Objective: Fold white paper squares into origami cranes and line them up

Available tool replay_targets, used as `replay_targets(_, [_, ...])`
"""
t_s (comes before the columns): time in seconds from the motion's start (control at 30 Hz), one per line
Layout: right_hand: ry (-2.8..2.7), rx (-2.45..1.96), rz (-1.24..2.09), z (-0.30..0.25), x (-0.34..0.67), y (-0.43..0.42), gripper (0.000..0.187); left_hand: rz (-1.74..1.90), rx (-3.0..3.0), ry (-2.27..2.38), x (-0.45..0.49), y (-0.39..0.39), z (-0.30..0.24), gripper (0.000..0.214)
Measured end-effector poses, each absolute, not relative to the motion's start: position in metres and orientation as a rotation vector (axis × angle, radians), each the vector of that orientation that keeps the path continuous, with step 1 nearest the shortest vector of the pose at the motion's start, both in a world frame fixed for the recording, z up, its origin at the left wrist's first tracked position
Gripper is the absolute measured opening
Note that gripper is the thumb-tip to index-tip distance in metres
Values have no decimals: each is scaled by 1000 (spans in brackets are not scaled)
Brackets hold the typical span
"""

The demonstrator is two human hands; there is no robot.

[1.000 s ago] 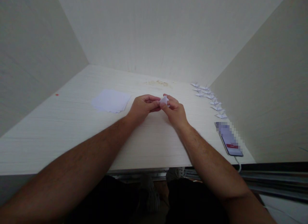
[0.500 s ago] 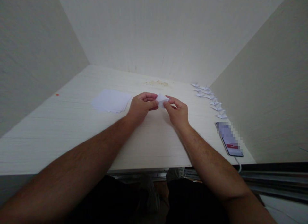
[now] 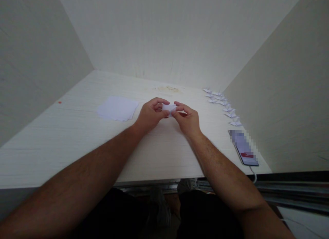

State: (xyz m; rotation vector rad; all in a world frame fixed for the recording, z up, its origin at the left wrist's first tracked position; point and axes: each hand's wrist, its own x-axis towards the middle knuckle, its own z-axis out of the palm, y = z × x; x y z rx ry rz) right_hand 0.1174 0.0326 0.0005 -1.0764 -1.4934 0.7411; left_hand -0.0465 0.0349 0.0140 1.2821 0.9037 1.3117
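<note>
A small piece of folded white paper is held up between both hands above the middle of the table. My left hand pinches its left side, the thumb in front and the fingers behind. On the other side, my right hand grips the right part, with thumb and index finger at the paper's edges. Both thumb tips almost meet on the near face. The fingers cover part of the paper, and its exact folds are too small to make out.
A stack of white paper sheets lies left of my hands. Several folded paper cranes line the right wall. Nearer me rests a phone with a cable over the table's edge. Panels enclose the white table.
The paper has turned from a pointed, diamond-like outline to a flatter, wider one. My thumbs have come closer together, and my right hand has shifted slightly left.
</note>
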Motion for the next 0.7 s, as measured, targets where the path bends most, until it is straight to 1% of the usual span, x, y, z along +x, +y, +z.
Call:
replay_targets(0.13, [-1461,-1011,723,6,115,30,18,1369,1363,899,-44,36,9,42])
replay_targets(0.37, [-1446,-1054,670,6,114,30,14,1384,1380,891,-43,34,8,36])
replay_targets(0.43, [-1425,-1079,680,8,113,29,15,1383,1381,920,-42,32,11,34])
replay_targets(0.6, [-1344,-1105,706,9,111,29,27,1403,1352,957,-41,31,16,33])
replay_targets(0.7, [-1306,-1127,703,9,110,30,23,1425,1305,945,-41,33,14,36])
